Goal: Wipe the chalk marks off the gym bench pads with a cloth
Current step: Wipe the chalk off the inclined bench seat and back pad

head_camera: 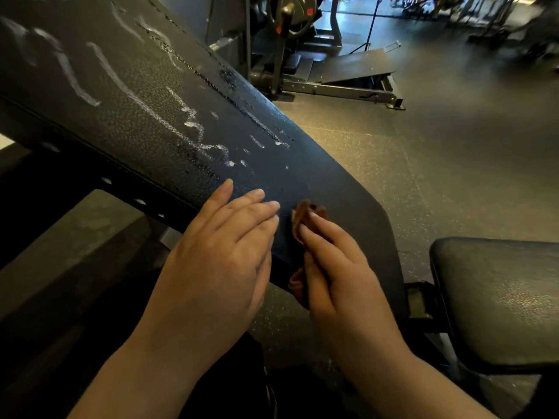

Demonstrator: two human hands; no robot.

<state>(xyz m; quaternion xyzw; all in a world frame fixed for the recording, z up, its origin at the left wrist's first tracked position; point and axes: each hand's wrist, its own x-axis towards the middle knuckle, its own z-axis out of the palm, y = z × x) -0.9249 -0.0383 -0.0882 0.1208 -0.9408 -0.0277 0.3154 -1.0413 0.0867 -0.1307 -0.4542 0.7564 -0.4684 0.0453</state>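
Left hand (223, 252): flat, fingers straight, resting on black textured inclined bench pad (317, 170).
Right hand (341, 267): just beside left, holds crumpled brown cloth (305, 213) against pad.
White chalk marks (193, 128): on pad, beyond both hands.

Tilted black bench pad (320, 167), white chalk marks (133, 98) and brown cloth (302, 212) on it.
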